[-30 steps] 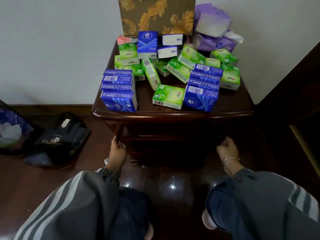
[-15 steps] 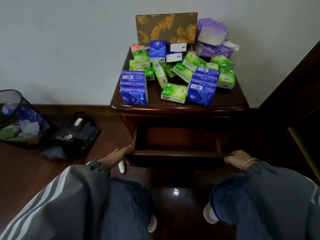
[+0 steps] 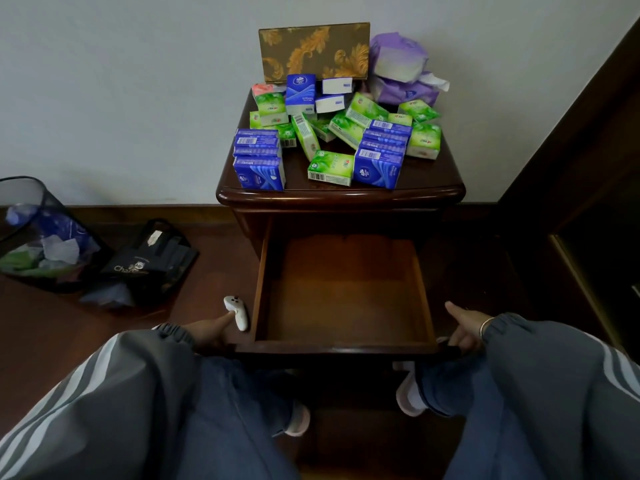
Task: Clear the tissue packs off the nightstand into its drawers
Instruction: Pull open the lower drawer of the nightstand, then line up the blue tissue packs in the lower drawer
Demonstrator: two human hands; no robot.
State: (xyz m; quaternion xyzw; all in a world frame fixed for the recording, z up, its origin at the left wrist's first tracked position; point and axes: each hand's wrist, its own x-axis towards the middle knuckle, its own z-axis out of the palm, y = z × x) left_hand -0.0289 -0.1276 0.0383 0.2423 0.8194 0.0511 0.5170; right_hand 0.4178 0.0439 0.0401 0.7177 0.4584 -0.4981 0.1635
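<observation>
Head camera, looking down from a crouch. A dark wooden nightstand [image 3: 341,197] stands against a pale wall. Its top is crowded with pocket tissue packs: a blue stack [image 3: 258,157] at the front left, a second blue stack [image 3: 381,154] at the front right, and a green pack [image 3: 330,168] lying between them, with more green, blue and white packs heaped behind. A gold-patterned box [image 3: 313,51] leans on the wall at the back, beside purple tissue bundles [image 3: 401,74].

Below, the top drawer [image 3: 343,292] stands wide open, showing its bare wooden bottom. The left hand [image 3: 207,332] grips the left end of the drawer front and the right hand [image 3: 462,329] grips the right end. Each thumb lies straight on top, with the fingers curled under the edge.

On the floor to the left are a white controller [image 3: 236,311], a black bag [image 3: 152,261] and a mesh wastebasket [image 3: 34,237].
</observation>
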